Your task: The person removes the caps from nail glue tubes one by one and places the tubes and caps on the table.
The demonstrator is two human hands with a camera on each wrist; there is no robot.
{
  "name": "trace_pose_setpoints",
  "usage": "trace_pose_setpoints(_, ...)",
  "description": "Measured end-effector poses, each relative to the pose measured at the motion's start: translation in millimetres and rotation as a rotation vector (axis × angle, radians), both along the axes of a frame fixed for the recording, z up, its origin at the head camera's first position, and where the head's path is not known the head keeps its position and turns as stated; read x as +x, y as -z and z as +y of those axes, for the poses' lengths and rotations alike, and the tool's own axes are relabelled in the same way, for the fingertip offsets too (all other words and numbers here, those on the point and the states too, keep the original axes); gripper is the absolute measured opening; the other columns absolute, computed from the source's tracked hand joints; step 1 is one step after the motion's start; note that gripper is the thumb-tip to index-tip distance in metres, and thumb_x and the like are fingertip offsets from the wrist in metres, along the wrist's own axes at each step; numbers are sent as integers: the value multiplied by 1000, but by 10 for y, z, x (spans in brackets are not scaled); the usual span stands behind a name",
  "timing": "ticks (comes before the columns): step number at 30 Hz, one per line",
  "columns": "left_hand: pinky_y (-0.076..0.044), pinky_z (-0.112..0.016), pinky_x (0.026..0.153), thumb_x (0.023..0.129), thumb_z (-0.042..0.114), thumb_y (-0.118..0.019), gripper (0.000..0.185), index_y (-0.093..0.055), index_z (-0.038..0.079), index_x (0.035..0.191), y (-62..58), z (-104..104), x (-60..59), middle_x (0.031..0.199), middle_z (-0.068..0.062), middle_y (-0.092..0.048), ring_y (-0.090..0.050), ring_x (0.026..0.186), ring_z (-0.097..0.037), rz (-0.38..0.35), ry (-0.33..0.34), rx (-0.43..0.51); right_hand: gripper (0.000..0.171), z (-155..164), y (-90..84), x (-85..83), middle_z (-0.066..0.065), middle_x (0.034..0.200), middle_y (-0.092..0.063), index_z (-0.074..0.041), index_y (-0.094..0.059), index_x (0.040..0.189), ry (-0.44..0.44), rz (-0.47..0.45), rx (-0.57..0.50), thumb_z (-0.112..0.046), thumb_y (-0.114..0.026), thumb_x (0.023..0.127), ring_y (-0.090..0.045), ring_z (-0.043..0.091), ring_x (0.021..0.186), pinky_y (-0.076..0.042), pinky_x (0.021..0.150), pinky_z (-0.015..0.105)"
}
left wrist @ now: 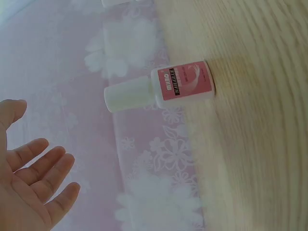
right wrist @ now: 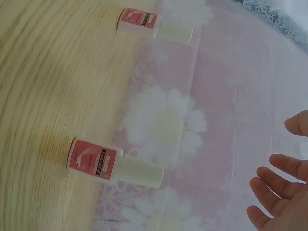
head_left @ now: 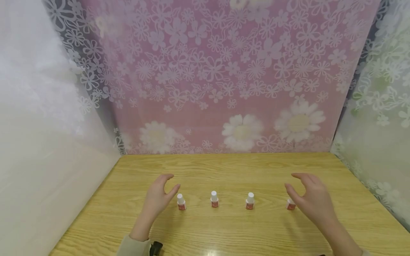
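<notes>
Several small white nail glue bottles with red labels stand upright in a row on the wooden table. My left hand (head_left: pixel 157 197) hovers with parted, relaxed fingers beside the leftmost bottle (head_left: pixel 181 202); the left wrist view shows that nail glue bottle (left wrist: pixel 183 85) apart from the fingers. Over at the right, my right hand (head_left: pixel 312 199) holds nothing and partly covers the rightmost bottle (head_left: pixel 290 205). Between the hands stand two more, a left-middle bottle (head_left: pixel 214 200) and a right-middle bottle (head_left: pixel 250 201). In the right wrist view a nail glue bottle (right wrist: pixel 94 160) appears away from the loose fingers.
The wood-grain table (head_left: pixel 224 231) ends at a pink flowered sheet (head_left: pixel 221 89) hanging behind it. A whitish sheet (head_left: pixel 48 142) borders the left side, and a pale flowered sheet (head_left: pixel 381 135) the right. A black object (head_left: pixel 156 248) sits at the left cuff.
</notes>
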State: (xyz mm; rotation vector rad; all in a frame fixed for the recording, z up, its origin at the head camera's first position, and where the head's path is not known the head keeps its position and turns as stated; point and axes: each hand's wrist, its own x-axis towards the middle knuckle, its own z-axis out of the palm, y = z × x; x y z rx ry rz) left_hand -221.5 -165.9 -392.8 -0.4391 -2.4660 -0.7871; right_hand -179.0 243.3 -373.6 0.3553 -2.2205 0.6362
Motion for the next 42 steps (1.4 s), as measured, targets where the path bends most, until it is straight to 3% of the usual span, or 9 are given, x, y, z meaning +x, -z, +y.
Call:
trace_pose_setpoints(4,-44,-42,80,80,24,-67,39,-58,0,109,33,-61,-33,107,-13,-58,-54,99,-28,-75,32,79,32,-72,-12,-7,18,94,-59,3,-60,100,-31,-102,-33,-13,-70,74,-51,35,91,-40,71,51)
trace_pose_setpoints(8,-43,-44,82,80,26,-67,42,-56,-1,111,59,-138,-58,110,-14,-57,-52,102,-29,-158,69,161,31,-171,13,-56,15,97,-58,1,-60,102,-68,-170,-58,-16,-68,78,-54,29,82,-46,65,46)
trace_pose_setpoints(19,-41,-46,84,80,29,-65,44,-56,1,112,118,-294,-117,113,-13,-56,-49,106,-29,-278,140,308,26,-601,55,-232,9,93,-61,-1,-62,99,-205,-180,-96,-10,-69,75,-55,26,87,-44,71,47)
trace_pose_setpoints(27,-39,-46,87,82,16,-64,40,-52,-6,114,103,-342,-97,116,-19,-52,-46,110,-32,-424,186,422,26,-904,66,-285,4,94,-61,-5,-62,100,-298,-234,-108,-14,-69,76,-56,19,89,-46,72,39)
trace_pose_setpoints(34,-39,-44,87,82,16,-65,37,-54,-2,113,273,-404,-181,114,-16,-55,-49,107,-29,-481,196,423,24,-1115,116,-326,1,93,-61,-6,-63,98,-353,-282,-148,-15,-69,77,-57,16,87,-47,73,38)
trace_pose_setpoints(42,-39,-45,88,84,15,-62,36,-53,-4,113,324,-398,-209,112,-19,-54,-49,105,-31,-508,247,413,22,-1347,135,-353,1,91,-62,-5,-63,96,-414,-332,-177,-12,-70,76,-58,15,84,-48,74,35)
